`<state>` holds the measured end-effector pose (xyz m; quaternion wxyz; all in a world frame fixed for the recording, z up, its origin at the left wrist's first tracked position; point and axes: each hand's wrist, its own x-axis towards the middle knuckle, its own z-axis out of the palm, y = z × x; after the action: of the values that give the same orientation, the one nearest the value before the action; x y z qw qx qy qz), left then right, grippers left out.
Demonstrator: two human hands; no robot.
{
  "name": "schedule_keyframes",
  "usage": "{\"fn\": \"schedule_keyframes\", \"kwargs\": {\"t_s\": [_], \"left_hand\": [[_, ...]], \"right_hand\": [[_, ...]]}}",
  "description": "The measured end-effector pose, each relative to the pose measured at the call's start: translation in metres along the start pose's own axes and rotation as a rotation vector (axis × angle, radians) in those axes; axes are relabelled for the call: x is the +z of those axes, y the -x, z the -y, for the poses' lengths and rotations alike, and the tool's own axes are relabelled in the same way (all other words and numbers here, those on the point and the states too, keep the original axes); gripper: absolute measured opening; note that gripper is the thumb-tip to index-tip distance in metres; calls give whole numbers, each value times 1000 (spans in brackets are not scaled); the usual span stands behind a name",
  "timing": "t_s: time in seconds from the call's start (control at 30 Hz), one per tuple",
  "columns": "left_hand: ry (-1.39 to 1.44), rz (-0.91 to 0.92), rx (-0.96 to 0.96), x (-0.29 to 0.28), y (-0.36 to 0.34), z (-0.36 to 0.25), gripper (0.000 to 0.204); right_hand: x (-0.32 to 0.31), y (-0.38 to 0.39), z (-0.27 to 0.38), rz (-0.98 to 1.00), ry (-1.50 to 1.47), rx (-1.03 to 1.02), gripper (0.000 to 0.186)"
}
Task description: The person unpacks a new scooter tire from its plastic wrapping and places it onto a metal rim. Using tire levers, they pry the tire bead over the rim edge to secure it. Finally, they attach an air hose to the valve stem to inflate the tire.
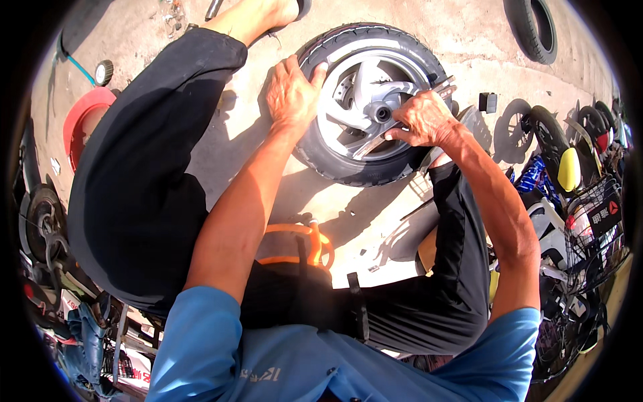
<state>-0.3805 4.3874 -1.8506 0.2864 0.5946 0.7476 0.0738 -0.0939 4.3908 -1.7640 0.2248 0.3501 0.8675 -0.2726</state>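
Note:
A wheel with a silver spoked rim [365,84] and a black tyre [365,175] lies flat on the ground ahead of me. My left hand [293,94] grips the tyre's left edge, thumb on the sidewall and fingers along the outside. My right hand [425,120] is closed over the rim's right half around a flat metal bar [370,145]. One end of that bar shows over the lower spokes; more metal sticks out above the knuckles, by the tyre's right edge. The rim's hub [382,114] is just left of my right fingers.
A loose tyre [532,30] lies at the far right, with a small black block [487,102] nearer the wheel. Wheels, a wire basket [595,228] and scooter parts crowd the right. A red curved piece [84,124] is at left. Orange tubing [315,244] sits between my legs.

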Motion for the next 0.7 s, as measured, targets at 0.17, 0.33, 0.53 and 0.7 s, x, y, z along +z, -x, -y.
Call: {"fn": "schedule_keyframes", "kwargs": {"t_s": [0.17,0.33,0.53,0.7], "left_hand": [[3,-12,8,3,-2,0,76],[0,13,0,1,-1,-1,76],[-25,11,12,5,2,-1,76],[6,-81,45,14,3,4,72]], "right_hand": [[13,9,32,33,-32,118,51],[-66,15,51,401,31,193,23],[-79,66,79,527,-1168,560,40],[-44,103,188,23,-1500,843,47]]}}
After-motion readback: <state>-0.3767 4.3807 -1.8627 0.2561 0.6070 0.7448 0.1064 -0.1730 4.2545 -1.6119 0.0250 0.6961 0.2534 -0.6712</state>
